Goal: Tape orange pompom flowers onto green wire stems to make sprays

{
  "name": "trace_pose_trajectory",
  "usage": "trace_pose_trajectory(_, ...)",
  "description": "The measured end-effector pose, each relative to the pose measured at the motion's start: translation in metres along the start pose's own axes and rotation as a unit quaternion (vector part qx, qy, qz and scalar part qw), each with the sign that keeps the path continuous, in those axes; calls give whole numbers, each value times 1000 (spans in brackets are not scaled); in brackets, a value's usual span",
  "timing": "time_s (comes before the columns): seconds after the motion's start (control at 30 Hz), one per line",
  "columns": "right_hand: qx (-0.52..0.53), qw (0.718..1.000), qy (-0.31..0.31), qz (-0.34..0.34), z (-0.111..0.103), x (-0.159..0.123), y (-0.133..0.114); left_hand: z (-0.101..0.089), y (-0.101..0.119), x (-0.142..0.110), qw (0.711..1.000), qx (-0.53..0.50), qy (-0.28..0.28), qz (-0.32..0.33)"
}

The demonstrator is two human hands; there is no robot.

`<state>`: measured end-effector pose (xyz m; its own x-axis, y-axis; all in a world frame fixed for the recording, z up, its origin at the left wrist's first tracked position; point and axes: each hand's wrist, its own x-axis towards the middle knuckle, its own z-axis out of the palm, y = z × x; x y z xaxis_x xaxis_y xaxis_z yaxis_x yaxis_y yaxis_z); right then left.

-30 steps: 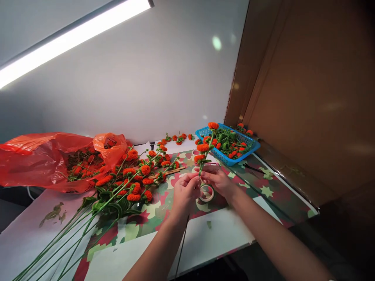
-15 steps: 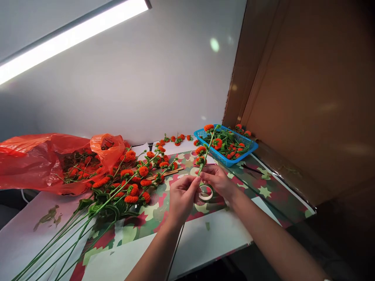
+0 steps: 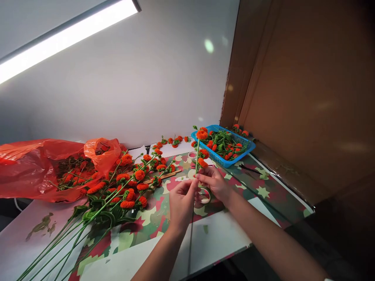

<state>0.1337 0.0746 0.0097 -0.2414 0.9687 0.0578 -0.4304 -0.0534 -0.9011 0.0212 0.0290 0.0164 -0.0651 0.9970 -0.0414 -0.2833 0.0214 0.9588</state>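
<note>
An artificial flower stem [image 3: 197, 158] with several fuzzy orange blooms stands nearly upright over the table. My right hand [image 3: 215, 181] pinches its green stalk just below the lowest bloom. Close beside it, my left hand [image 3: 182, 201] is closed with thumb and finger pressed at the stalk's lower part. A thin dark stem runs down below my hands towards the table's front edge. A pale roll of tape [image 3: 208, 196] shows beneath my fingers, partly hidden; I cannot tell whether it hangs or lies on the table.
Finished-looking orange flower stems [image 3: 127, 191] lie in a pile at left, beside a red plastic bag [image 3: 38, 156] of more blooms. A blue basket [image 3: 250, 147] of green stems and blooms sits at back right. Thin sticks [image 3: 168, 175] and another tape roll [image 3: 192, 155] lie between them.
The flower stem has turned in my fingers: it leaned right before and now stands almost straight, its blooms facing right. The whole view has shifted slightly. Both hands keep their hold.
</note>
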Motion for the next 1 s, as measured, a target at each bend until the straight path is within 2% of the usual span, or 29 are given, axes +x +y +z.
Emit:
trace_pose_trajectory(0.07,-30,999,8,-24,0,1,1,-1,3,-3,991,93,43,85)
trace_pose_trajectory(0.1,-44,998,5,-35,0,1,1,-1,4,-3,987,110,44,105)
trace_pose_trajectory(0.17,-63,997,-14,-48,-1,1,-1,-2,6,-3,992,78,8,94)
trace_pose_trajectory(0.27,-47,996,-60,-40,-3,-2,-4,-3,7,0,994,-76,-80,-19)
trace_pose_trajectory(0.37,-25,994,-108,-22,-3,-6,-7,-3,5,2,951,-227,-142,-153)
trace_pose_trajectory(0.43,-21,992,-122,-16,-2,-7,-8,-3,3,2,924,-279,-168,-201)
trace_pose_trajectory(0.47,-16,993,-117,-16,-3,-7,-8,-3,1,2,919,-284,-173,-210)
trace_pose_trajectory(0.53,-3,996,-91,-16,-4,-5,-5,-4,0,3,940,-237,-155,-188)
trace_pose_trajectory(0.63,5,999,-35,-16,-6,1,-1,-6,0,4,995,-49,-73,-57)
trace_pose_trajectory(0.7,-2,1000,2,-15,-7,5,1,-7,2,4,998,50,-41,21)
trace_pose_trajectory(0.73,-6,1000,15,-13,-7,5,1,-8,3,5,996,67,-40,34)
trace_pose_trajectory(0.8,-9,1000,18,2,-5,5,2,-9,3,6,998,38,-50,24)
trace_pose_trajectory(1.0,32,997,-36,57,3,-2,-2,-9,2,13,985,-153,-45,-60)
